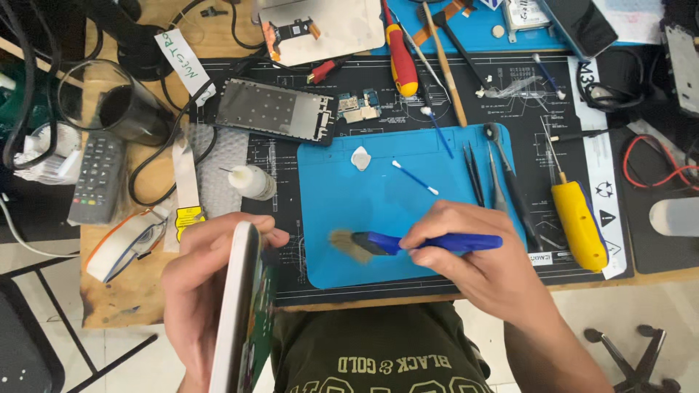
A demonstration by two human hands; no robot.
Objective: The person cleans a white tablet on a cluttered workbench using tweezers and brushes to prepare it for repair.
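My left hand (200,291) grips a slim white device shell (234,313) edge-on, with a green circuit board (260,320) showing on its right face. My right hand (466,255) holds a blue-handled brush (422,243) sideways; its tan bristles (348,244) point left toward the device, a short gap away. Both hover over the front edge of a blue work mat (378,211) lying on a black repair mat (408,94).
On the mats lie a metal phone frame (273,109), a small white bottle (251,181), cotton swabs (415,177), tweezers (475,171), a yellow-handled tool (579,222) and a red-yellow screwdriver (400,62). A remote (97,178), a glass (120,105) and cables sit left.
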